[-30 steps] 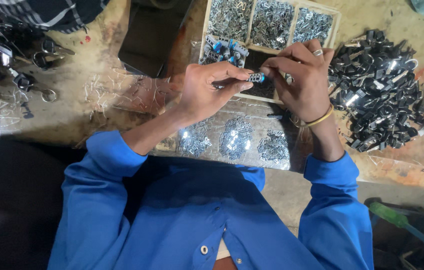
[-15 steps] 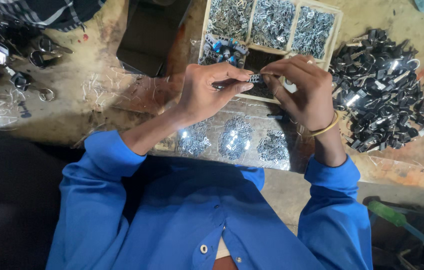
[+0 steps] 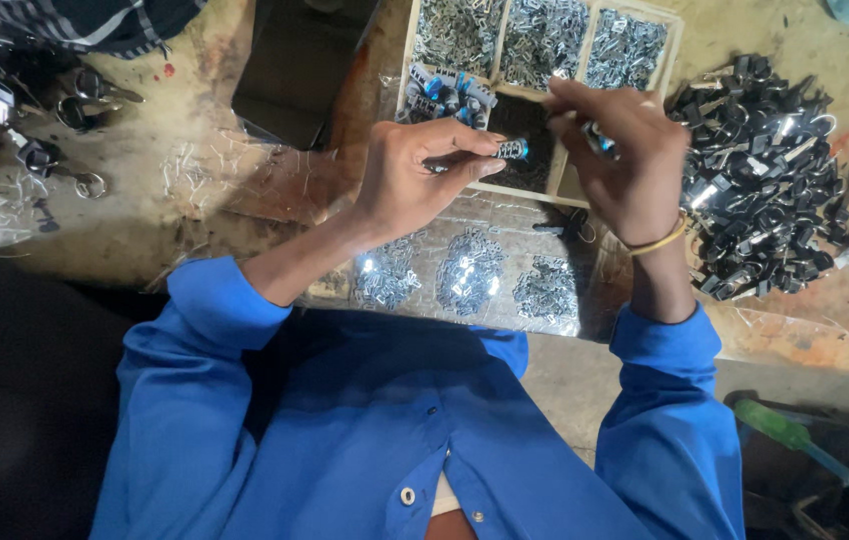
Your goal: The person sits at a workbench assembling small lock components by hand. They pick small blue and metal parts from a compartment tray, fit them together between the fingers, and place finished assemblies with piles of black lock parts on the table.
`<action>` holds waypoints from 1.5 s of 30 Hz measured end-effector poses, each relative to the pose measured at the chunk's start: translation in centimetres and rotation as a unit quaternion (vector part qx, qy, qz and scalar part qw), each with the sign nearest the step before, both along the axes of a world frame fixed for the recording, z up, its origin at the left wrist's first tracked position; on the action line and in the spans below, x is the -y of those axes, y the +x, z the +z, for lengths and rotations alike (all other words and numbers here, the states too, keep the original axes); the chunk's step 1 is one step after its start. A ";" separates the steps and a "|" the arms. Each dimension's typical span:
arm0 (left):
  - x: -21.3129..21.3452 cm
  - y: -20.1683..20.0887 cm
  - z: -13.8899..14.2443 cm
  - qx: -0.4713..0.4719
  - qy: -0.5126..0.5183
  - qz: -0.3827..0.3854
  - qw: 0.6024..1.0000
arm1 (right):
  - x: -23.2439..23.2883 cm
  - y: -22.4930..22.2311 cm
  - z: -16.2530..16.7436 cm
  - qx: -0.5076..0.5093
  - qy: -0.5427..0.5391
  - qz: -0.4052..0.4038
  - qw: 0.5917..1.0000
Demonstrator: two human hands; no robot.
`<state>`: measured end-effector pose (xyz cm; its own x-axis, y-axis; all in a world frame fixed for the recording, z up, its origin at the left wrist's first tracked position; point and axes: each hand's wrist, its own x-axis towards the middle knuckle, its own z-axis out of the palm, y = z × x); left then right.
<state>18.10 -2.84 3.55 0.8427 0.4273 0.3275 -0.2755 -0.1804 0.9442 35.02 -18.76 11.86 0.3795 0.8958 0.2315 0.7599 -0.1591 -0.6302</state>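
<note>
Left hand [image 3: 415, 180] pinches a small metal cylinder [image 3: 507, 150] just above the wooden tray's [image 3: 685, 40] near rim. Right hand [image 3: 625, 165], just beside, is closed around a small part [image 3: 600, 140]. Black metal pile [image 3: 765, 170] crowds its outer side; three small silver heaps [image 3: 470, 275] lie beneath both wrists on the bench [image 3: 145, 200].

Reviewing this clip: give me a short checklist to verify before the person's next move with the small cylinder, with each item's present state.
1. Left hand pinches the small metal cylinder firmly: ok.
2. Right hand holds a small part: ok; what kind, cannot tell.
3. Cylinder and right hand's part touching: not ok, apart.
4. Wooden compartment tray stocked with small metal pieces: ok.
5. Pile of dark parts beside the right hand: ok.
6. Three small heaps on the near sheet kept separate: ok.
</note>
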 end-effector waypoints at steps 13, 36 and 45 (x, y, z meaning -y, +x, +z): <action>-0.3 -0.3 1.3 0.028 -0.055 -0.009 0.998 | 8.2 -1.1 0.4 0.249 -0.222 0.057 0.941; 10.2 -15.5 1.7 -0.095 -0.181 0.094 0.974 | 12.7 -15.8 -5.3 0.168 -0.055 -0.046 0.983; 11.8 -16.7 -0.9 -0.113 -0.154 0.078 0.978 | 13.6 -16.8 -6.2 0.163 -0.026 -0.081 0.983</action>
<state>1.44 -14.63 2.62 0.7958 0.6051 -0.0247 -0.0443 0.0989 0.9941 18.19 -32.34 5.66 0.4314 0.8432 0.3209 0.8823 -0.3200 -0.3452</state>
